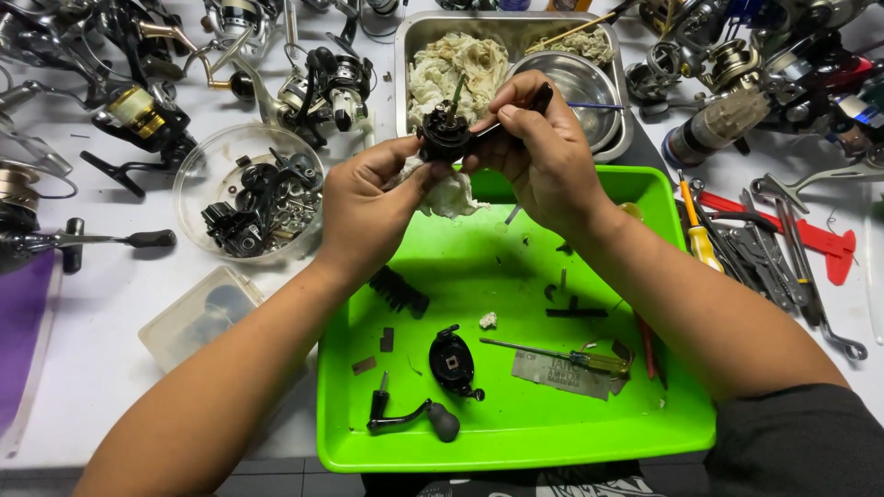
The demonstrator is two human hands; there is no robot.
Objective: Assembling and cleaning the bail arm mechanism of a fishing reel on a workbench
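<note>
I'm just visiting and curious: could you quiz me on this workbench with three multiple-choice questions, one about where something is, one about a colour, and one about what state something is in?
1. Where does the black crank handle lie?
A. in the green tray's near left corner
B. in the steel pan
C. in the clear round bowl

2. What colour is the tray under the hands?
A. purple
B. bright green
C. white

3. How is the small black reel part being kept?
A. lying loose on the table
B. sealed in a box
C. held up between both hands

Answers: 1 A, it rests beside the tray's front rim. 2 B, the tray is plainly green. 3 C, the left hand and right hand grip it above the tray.
</note>
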